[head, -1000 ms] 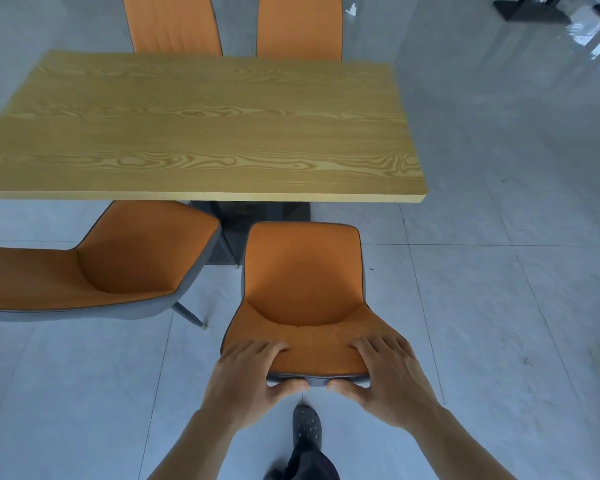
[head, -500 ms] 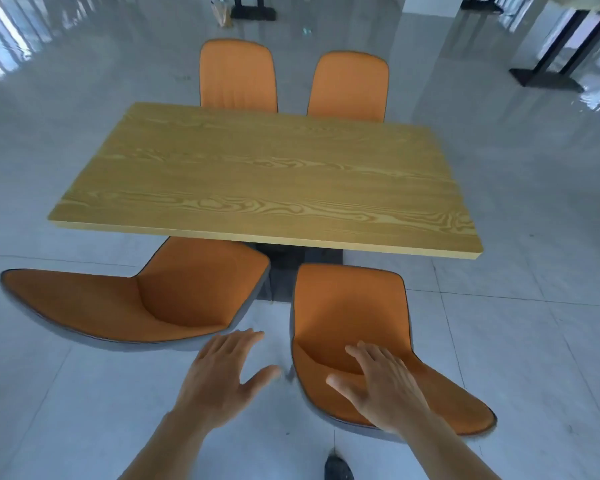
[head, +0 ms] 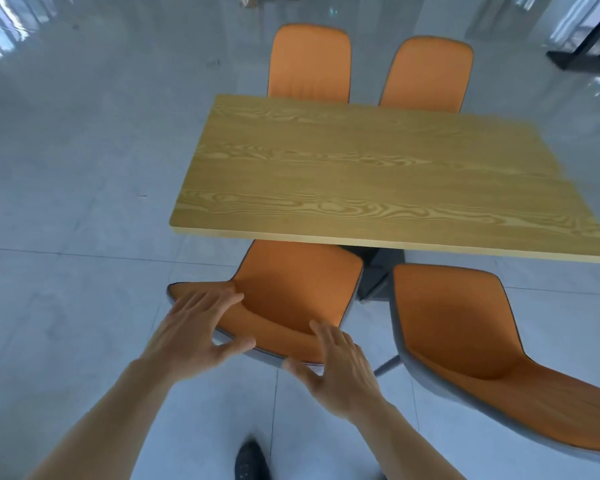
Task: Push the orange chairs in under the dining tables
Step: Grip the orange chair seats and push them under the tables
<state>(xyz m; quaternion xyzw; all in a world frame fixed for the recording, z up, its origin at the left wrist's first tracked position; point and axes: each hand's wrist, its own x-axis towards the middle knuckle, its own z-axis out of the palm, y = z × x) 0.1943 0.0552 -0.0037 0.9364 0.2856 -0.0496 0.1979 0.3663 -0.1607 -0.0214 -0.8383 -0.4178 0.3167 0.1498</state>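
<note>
We see a glossy pale tiled floor (head: 84, 306) carrying everything. On it stands a tabletop (head: 378, 174) of yellow wood grain, bare. Four orange chairs rest on the floor: two far chairs (head: 310, 64) (head: 428, 74) at 12 o'clock of the tabletop, a near left chair (head: 291, 292) and a near right chair (head: 465, 341) at 6 o'clock. A dark shoe (head: 252, 460) stands at 6 o'clock of the floor.

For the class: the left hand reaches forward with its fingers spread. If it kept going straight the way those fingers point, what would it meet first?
Most likely the near-left chair: the left hand hovers at its backrest top, fingers aimed over the seat toward the table. Whether it already touches is unclear.
</note>
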